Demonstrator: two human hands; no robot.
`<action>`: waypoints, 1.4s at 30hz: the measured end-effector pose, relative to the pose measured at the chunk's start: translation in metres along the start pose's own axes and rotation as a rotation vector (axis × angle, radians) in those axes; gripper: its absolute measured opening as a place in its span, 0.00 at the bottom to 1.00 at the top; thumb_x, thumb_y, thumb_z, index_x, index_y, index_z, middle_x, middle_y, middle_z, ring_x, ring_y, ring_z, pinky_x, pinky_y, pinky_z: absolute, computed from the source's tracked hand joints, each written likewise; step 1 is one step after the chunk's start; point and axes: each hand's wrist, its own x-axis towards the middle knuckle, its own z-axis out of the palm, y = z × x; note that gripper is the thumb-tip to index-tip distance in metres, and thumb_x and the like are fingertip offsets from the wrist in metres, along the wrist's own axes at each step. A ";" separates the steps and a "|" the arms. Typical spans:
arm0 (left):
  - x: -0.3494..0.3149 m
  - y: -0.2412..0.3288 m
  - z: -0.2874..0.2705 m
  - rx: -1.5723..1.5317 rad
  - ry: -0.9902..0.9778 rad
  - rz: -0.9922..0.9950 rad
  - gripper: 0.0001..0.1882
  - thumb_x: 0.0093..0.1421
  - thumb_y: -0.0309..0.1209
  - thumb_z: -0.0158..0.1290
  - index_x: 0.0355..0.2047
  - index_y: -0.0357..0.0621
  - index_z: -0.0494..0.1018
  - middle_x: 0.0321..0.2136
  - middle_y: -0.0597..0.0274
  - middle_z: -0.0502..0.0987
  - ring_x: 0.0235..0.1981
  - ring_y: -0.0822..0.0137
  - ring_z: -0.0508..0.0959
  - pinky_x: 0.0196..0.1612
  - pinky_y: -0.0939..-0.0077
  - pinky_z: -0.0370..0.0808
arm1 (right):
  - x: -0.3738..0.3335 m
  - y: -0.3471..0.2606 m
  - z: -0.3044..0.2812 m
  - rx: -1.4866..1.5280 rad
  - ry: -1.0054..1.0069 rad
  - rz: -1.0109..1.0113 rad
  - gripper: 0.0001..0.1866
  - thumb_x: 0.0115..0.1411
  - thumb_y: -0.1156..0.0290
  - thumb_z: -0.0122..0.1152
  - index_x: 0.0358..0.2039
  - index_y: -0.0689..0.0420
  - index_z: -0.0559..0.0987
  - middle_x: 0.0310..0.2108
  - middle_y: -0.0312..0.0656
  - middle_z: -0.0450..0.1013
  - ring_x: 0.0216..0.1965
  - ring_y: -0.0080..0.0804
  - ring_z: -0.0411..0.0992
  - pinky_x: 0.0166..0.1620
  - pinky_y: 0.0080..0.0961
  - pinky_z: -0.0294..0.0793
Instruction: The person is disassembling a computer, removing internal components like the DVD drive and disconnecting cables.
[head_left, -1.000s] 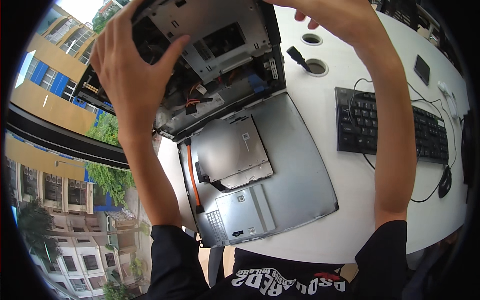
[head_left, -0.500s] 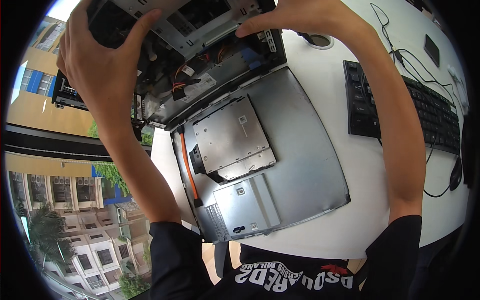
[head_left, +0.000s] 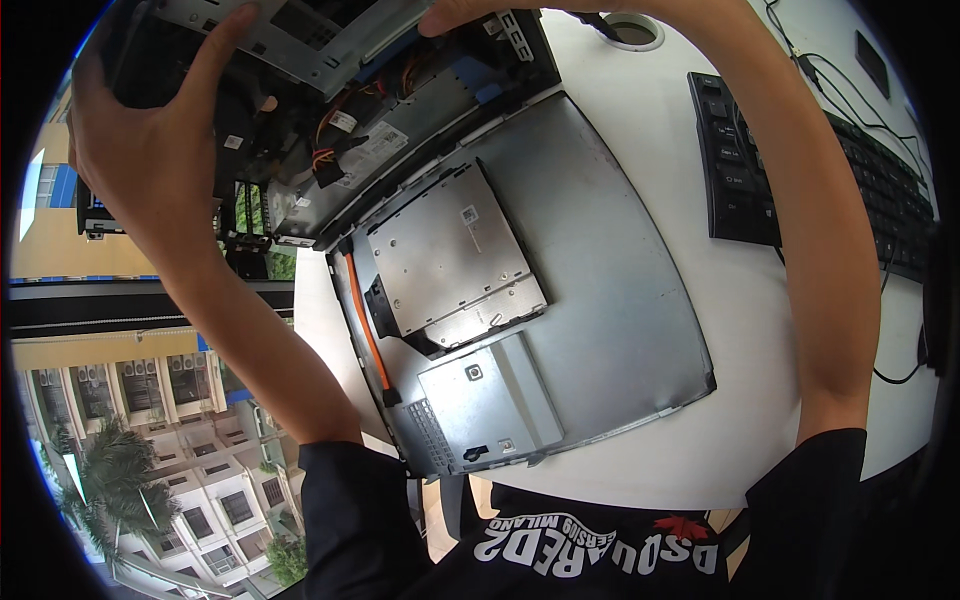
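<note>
1. Table [head_left: 745,330]: white top, curved near edge, round cable hole [head_left: 635,33] at the far side.
2. Metal panel [head_left: 610,260]: lies flat.
3. Open computer case [head_left: 430,115]: at the panel's far edge; its base contact is hidden.
4. Black keyboard [head_left: 732,175]: right, apart from the panel.
5. Dark flat device [head_left: 872,65]: beyond the keyboard.
6. Thin black cable [head_left: 850,102]: between them.

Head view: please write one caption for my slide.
Left hand and right hand at an open computer case, drive and orange cable on a metal panel.

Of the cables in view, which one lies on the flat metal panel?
The black-ended orange cable, along the left edge of the metal panel; other wires sit inside the computer case, and black cables lie by the keyboard.
</note>
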 end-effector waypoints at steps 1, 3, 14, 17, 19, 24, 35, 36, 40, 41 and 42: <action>-0.001 -0.003 -0.002 0.038 -0.012 -0.006 0.50 0.43 0.49 0.80 0.62 0.38 0.74 0.48 0.51 0.85 0.49 0.60 0.86 0.59 0.61 0.80 | 0.001 0.002 0.004 0.014 -0.001 -0.005 0.41 0.52 0.57 0.82 0.60 0.63 0.71 0.56 0.53 0.75 0.61 0.48 0.73 0.66 0.38 0.73; -0.003 -0.006 -0.003 0.082 -0.024 -0.012 0.50 0.43 0.49 0.80 0.62 0.38 0.74 0.48 0.51 0.85 0.49 0.59 0.86 0.59 0.61 0.79 | 0.004 0.006 0.010 0.084 -0.013 -0.033 0.40 0.53 0.59 0.82 0.59 0.64 0.72 0.56 0.54 0.74 0.61 0.50 0.73 0.66 0.40 0.73; -0.004 -0.001 -0.001 0.043 0.005 -0.059 0.47 0.44 0.51 0.79 0.61 0.41 0.76 0.51 0.52 0.81 0.53 0.57 0.83 0.61 0.56 0.77 | 0.012 0.003 0.010 0.073 -0.009 0.036 0.37 0.54 0.62 0.80 0.57 0.66 0.72 0.50 0.58 0.78 0.55 0.54 0.78 0.61 0.40 0.77; -0.006 -0.001 0.000 0.063 0.036 0.009 0.45 0.45 0.50 0.79 0.59 0.43 0.77 0.50 0.53 0.82 0.52 0.57 0.83 0.61 0.56 0.76 | 0.019 -0.001 0.004 0.137 -0.084 0.144 0.38 0.54 0.62 0.80 0.58 0.66 0.71 0.51 0.59 0.78 0.56 0.54 0.77 0.62 0.40 0.77; -0.008 -0.002 -0.002 0.067 0.038 0.008 0.44 0.45 0.50 0.79 0.59 0.43 0.77 0.50 0.53 0.82 0.52 0.57 0.83 0.61 0.57 0.76 | 0.006 -0.009 0.011 0.061 -0.019 0.069 0.40 0.55 0.62 0.80 0.61 0.65 0.68 0.52 0.58 0.78 0.57 0.52 0.77 0.62 0.40 0.76; -0.008 -0.003 -0.002 0.000 0.065 0.042 0.41 0.46 0.49 0.79 0.58 0.45 0.78 0.50 0.55 0.82 0.53 0.57 0.81 0.61 0.57 0.75 | 0.028 0.021 0.008 0.156 -0.102 0.117 0.36 0.56 0.62 0.78 0.59 0.66 0.71 0.53 0.56 0.79 0.57 0.49 0.77 0.62 0.38 0.76; -0.008 -0.005 0.003 0.108 0.133 0.149 0.40 0.47 0.52 0.77 0.58 0.51 0.78 0.50 0.59 0.82 0.57 0.54 0.78 0.66 0.54 0.66 | 0.031 0.000 0.035 0.207 0.293 0.039 0.29 0.55 0.70 0.75 0.54 0.67 0.74 0.43 0.58 0.80 0.47 0.56 0.80 0.52 0.41 0.79; -0.008 -0.006 0.003 0.111 0.139 0.147 0.40 0.47 0.52 0.77 0.58 0.51 0.78 0.50 0.59 0.82 0.57 0.54 0.78 0.66 0.54 0.66 | 0.027 -0.001 0.033 0.205 0.294 0.033 0.29 0.55 0.70 0.75 0.54 0.67 0.74 0.43 0.58 0.80 0.47 0.56 0.80 0.52 0.41 0.79; -0.006 -0.004 -0.001 0.101 0.128 0.175 0.41 0.47 0.52 0.77 0.59 0.53 0.77 0.51 0.61 0.82 0.58 0.56 0.77 0.68 0.56 0.62 | 0.026 0.006 0.027 0.218 0.208 0.083 0.27 0.57 0.69 0.75 0.54 0.66 0.76 0.46 0.56 0.81 0.49 0.52 0.80 0.54 0.40 0.79; -0.007 -0.004 -0.002 0.103 0.100 0.167 0.41 0.47 0.52 0.77 0.60 0.54 0.76 0.51 0.61 0.82 0.59 0.57 0.76 0.68 0.56 0.62 | 0.030 0.012 0.029 0.276 0.197 0.105 0.26 0.58 0.68 0.74 0.54 0.66 0.76 0.47 0.55 0.81 0.50 0.51 0.81 0.55 0.40 0.79; -0.007 -0.006 -0.004 0.105 0.104 0.167 0.41 0.47 0.52 0.77 0.60 0.54 0.76 0.51 0.61 0.82 0.59 0.57 0.76 0.68 0.56 0.62 | 0.030 0.016 0.027 0.275 0.198 0.100 0.26 0.58 0.68 0.74 0.54 0.66 0.76 0.47 0.55 0.81 0.50 0.51 0.81 0.55 0.40 0.79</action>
